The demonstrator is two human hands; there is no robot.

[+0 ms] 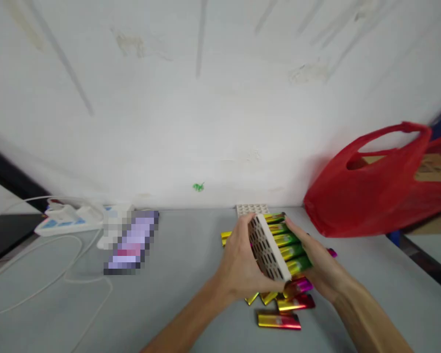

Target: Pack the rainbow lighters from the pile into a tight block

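My left hand (pixel 240 264) is wrapped round a white slotted rack (pixel 270 247), tilted on its side above the table. Rows of shiny yellow-and-green lighters (pixel 288 239) stick out of the rack to the right. Against their outer ends presses my right hand (pixel 321 264), its fingers partly hidden behind them. Below the hands lie several loose lighters, among them a yellow-and-red one (pixel 279 321) nearest me and a purple-tinted one (pixel 297 287) under the rack. Another yellow lighter (pixel 226 238) shows left of my left hand.
A second white slotted rack (pixel 252 210) stands by the wall. At right sits a red bag (pixel 375 191) with a cardboard box (pixel 435 169) behind it. On the left are a phone (pixel 134 240), a power strip (pixel 71 220) and loops of white cable (pixel 77 240) on the grey table (pixel 183 255).
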